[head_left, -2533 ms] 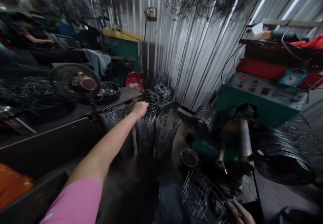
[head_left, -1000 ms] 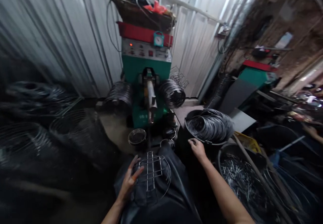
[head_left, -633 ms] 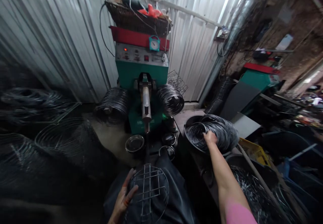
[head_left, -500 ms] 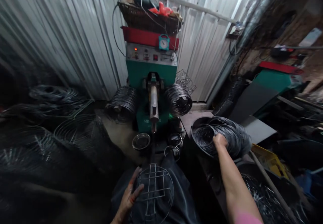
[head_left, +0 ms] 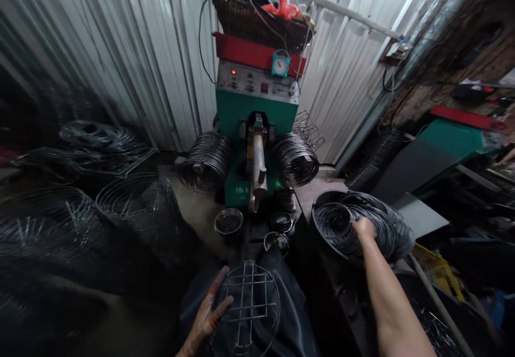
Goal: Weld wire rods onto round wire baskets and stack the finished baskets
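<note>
A round wire rack [head_left: 251, 314] with crossing bars lies over my lap, on a dark apron [head_left: 295, 298]. My left hand [head_left: 211, 311] is at the rack's left edge, thumb and fingers spread apart. Out to the right, my right hand [head_left: 365, 229] has its fingers closed at the edge of a coil of thin metal rings [head_left: 333, 220] in a round dark tub [head_left: 319, 236]. More rings [head_left: 388, 223] lean in the tub behind that hand. My right fingertips are partly hidden, but they pinch the rings.
Ahead stands a green machine [head_left: 231, 102] with a metal arm [head_left: 259, 164], flanked by wire coils [head_left: 207, 158]. Round metal dishes [head_left: 228, 221] sit below it. Wire frames [head_left: 129, 201] are piled at left. A yellow crate [head_left: 438, 271] and a pole [head_left: 438, 303] are at right.
The view has shifted, so the machine and tub appear further right. My right hand stays at the rings and my left hand stays beside the rack.
</note>
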{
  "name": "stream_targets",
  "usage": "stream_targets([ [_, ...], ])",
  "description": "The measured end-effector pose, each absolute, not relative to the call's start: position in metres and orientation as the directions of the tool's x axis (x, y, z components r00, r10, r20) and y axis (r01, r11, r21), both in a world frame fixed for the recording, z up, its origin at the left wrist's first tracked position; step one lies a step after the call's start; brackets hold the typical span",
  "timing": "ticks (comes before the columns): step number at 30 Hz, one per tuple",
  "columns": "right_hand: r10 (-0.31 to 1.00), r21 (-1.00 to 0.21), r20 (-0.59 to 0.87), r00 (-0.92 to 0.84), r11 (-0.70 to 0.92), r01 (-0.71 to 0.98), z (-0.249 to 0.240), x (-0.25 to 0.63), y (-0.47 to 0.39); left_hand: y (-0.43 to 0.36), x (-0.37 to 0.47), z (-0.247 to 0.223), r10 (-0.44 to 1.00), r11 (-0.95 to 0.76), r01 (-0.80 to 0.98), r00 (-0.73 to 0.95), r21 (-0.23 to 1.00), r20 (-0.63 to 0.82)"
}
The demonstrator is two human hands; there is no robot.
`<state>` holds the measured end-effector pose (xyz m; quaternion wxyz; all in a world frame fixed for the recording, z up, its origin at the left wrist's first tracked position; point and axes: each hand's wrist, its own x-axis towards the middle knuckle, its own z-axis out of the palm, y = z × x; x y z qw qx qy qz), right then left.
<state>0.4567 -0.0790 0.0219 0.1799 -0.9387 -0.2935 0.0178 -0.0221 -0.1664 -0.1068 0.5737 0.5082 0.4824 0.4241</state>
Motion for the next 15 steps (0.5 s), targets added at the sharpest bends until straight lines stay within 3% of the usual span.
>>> stream_targets([
  [3, 0.493, -0.532, 0.042, 0.869, -0.725, 0.437, 0.039, 0.455, -0.079, -0.157, -0.034, -0.106, 0.978, 0.159, -0.012, 0.136, 0.987, -0.156],
  [8, 0.563, -0.864, -0.040, 0.826, -0.435, 0.255, 0.047, 0.426, -0.048, -0.128, -0.047, -0.105, 0.987, 0.131, 0.031, 0.094, 0.991, -0.133],
  [11, 0.618, -0.951, -0.086, 0.781, -0.286, 0.122, 0.028, 0.392, -0.005, -0.123, -0.035, -0.104, 0.978, 0.109, 0.057, 0.173, 0.992, -0.118],
  [15, 0.611, -0.981, -0.115, 0.783, -0.192, 0.005, 0.002, 0.357, 0.052, -0.129, -0.019, -0.103, 0.959, 0.156, -0.016, 0.244, 0.988, -0.147],
])
